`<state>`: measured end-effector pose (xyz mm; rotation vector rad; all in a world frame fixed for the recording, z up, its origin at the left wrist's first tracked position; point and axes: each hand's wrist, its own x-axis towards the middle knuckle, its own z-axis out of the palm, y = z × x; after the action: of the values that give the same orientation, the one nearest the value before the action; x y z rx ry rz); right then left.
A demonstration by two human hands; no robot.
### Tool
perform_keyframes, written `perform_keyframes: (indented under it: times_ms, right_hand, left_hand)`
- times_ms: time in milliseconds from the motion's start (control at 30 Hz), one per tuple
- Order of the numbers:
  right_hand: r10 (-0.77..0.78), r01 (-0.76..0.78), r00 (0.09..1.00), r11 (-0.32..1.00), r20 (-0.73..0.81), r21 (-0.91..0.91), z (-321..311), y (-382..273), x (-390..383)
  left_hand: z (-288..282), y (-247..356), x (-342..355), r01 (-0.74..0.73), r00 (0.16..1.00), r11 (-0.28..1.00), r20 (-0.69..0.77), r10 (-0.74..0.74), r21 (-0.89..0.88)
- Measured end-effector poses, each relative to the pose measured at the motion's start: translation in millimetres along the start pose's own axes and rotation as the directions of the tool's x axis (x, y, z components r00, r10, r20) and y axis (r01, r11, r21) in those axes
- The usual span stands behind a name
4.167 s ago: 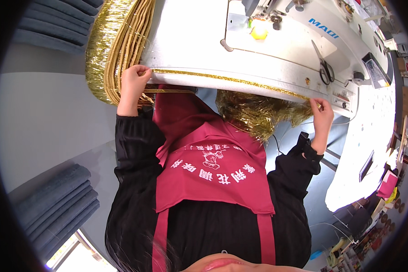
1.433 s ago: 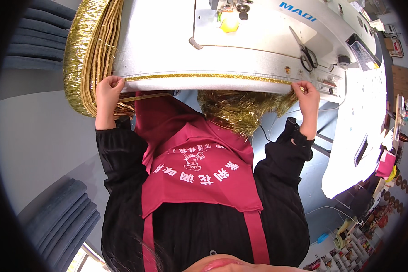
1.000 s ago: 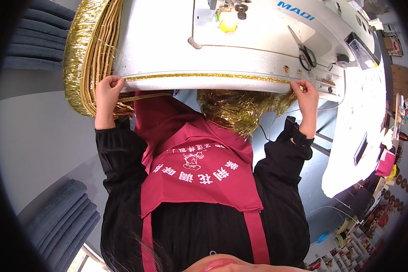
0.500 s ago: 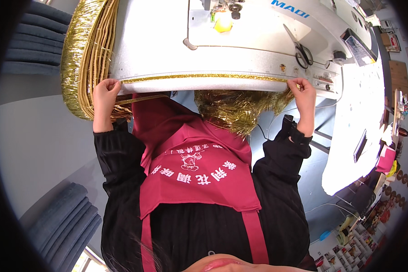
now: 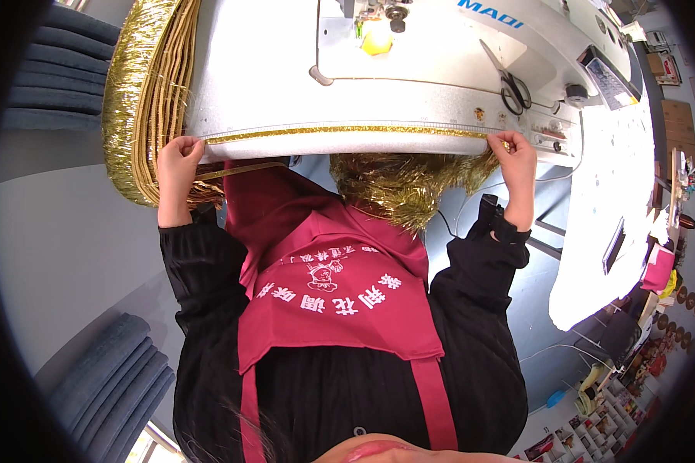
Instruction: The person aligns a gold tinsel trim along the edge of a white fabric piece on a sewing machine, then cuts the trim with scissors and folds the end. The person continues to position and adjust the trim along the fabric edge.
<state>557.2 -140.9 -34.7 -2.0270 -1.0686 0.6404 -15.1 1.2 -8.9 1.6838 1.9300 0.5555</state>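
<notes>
With little shifting over the last half-second, the left hand [image 5: 178, 168] and right hand [image 5: 518, 163] are keeping fingers pinched on the gold strip [image 5: 347, 130], which is lying straight along the tabletop's [image 5: 270, 96] front edge, its span apparently holding steady.

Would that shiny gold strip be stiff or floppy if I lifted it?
Probably floppy: the gold strip lies stretched between the left hand and right hand, while gold tinsel below the table edge droops. It looks thin, so it's likely light.

Two hands [image 5: 180, 158] [image 5: 517, 157] — one strip [image 5: 347, 129], one scissors [image 5: 507, 78]
</notes>
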Motion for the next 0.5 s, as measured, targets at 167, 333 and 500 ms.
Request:
perform_keyframes:
  times_ms: [167,333,500]
  right_hand:
    - [-0.02,0.019,1.0,0.999,-0.014,-0.033,2,5,2]
    - [0.001,-0.001,1.0,1.0,-0.01,-0.024,2,0,-1]
    - [-0.026,0.021,0.996,0.998,-0.087,-0.059,7,-13,-8]
  left_hand:
    - [-1,-2,0,-0.013,1.0,1.0,0.009,0.014,-0.025]
    - [-1,-2,0,-0.014,1.0,1.0,-0.005,0.014,0.005]
    - [2,0,0,-0.029,0.999,0.999,-0.039,0.029,-0.017]
